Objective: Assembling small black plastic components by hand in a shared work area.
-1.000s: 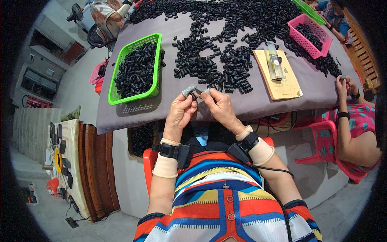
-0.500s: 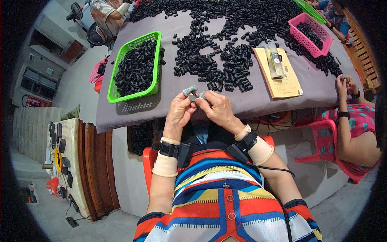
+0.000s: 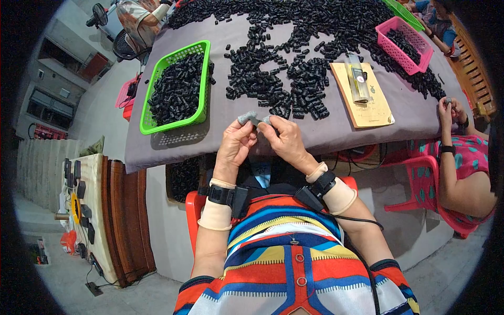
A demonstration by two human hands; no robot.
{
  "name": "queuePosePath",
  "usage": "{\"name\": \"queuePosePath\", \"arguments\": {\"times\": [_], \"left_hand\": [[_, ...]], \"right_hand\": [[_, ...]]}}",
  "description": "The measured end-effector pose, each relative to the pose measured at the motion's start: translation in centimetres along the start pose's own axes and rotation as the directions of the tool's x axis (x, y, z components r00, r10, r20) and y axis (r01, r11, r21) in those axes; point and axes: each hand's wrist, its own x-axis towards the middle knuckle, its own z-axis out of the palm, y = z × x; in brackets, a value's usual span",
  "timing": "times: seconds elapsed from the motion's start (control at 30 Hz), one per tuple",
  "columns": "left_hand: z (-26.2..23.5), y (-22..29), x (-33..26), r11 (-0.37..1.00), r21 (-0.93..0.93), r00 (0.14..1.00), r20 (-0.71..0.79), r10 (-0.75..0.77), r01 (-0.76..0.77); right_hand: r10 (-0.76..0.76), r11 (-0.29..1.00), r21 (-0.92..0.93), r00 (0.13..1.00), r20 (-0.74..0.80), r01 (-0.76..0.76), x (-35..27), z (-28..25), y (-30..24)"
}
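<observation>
Just over the table's near edge, my left hand (image 3: 237, 144) and my right hand (image 3: 285, 139) meet, fingers closed round one small black cylindrical part (image 3: 255, 121). Grey covers wrap some of my fingertips and hide much of that part. Beyond my hands spreads a loose heap of the same black parts (image 3: 262, 79). To the left stands a green basket (image 3: 206, 79) filled with them. A yellow paper pad (image 3: 370, 113) lies on the right, a clear ruler-like strip (image 3: 358, 81) on top of it.
A pink basket (image 3: 426, 60) with black parts stands at the far right of the grey-clothed table (image 3: 226, 26). A person (image 3: 462, 173) sits at right on a red chair; others are at the far side. A cable runs along my right arm.
My right fingers have shifted slightly and the small part has turned between my fingertips. Both hands stay in the same place above the table edge.
</observation>
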Motion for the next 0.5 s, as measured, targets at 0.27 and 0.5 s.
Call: {"name": "queuePosePath", "arguments": {"times": [0.27,0.5], "left_hand": [[0.05,0.11,-0.17,0.999,-0.041,1.0,0.01,0.012,-0.012],[0.34,-0.21,-0.14,0.999,-0.007,0.999,-0.017,0.036,-0.036]], "right_hand": [[0.152,0.986,0.071,0.988,0.023,-0.153,0.21,-0.33,-0.54],[-0.053,0.995,-0.083,0.998,0.022,0.055,-0.14,0.15,-0.14]]}}
